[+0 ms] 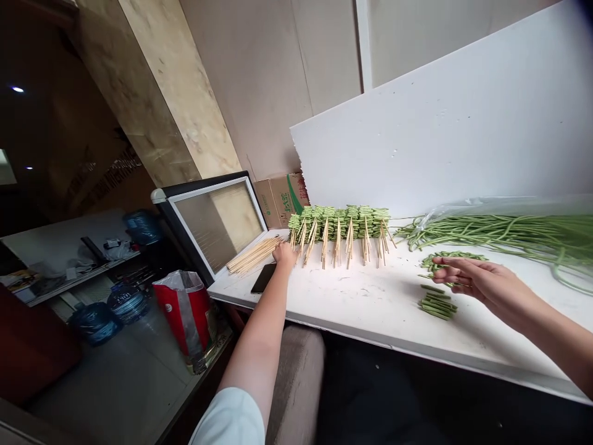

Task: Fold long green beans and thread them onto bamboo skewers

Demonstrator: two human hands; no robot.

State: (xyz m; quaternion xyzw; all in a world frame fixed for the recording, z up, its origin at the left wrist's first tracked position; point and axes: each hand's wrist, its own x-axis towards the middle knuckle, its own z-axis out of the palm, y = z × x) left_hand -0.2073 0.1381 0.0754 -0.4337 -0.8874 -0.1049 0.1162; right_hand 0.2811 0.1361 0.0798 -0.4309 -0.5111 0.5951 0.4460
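White-topped counter (370,321) below a white board (440,123), with a cardboard box (280,199) and a glass-paned case (217,222) at its far end. Along the back, a row of bamboo skewers threaded with cut green beans (340,222). Left hand (285,254) just beside that row, near loose bare skewers (254,254) and a black phone (264,278); any grip by its fingers impossible to tell. Right hand (472,281) above a heap of cut beans (451,258), fingers spread and empty. Just below, a small stack of cut beans (438,304); to the right, long uncut beans (509,232) in clear plastic.

long beans (519,238): cut off right edge | water jug (127,303) label: too small
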